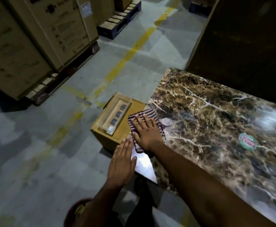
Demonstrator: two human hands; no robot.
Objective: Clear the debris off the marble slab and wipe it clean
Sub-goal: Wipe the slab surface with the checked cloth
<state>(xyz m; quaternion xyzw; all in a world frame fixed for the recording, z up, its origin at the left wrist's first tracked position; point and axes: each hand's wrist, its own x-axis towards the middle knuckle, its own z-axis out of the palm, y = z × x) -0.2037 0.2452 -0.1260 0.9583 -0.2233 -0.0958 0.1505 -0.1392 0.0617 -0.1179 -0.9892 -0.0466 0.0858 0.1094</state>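
I see the right hand (144, 131) flat, fingers straight, pressing a striped cloth (148, 126) onto the near left corner of the marble slab (215, 115). The left hand (122, 163) is also flat and open, holding nothing, set against the slab's left edge just below the cloth. A round sticker (248, 141) sits on the slab to the right. A cardboard box (114, 123) stands on the floor beside that corner.
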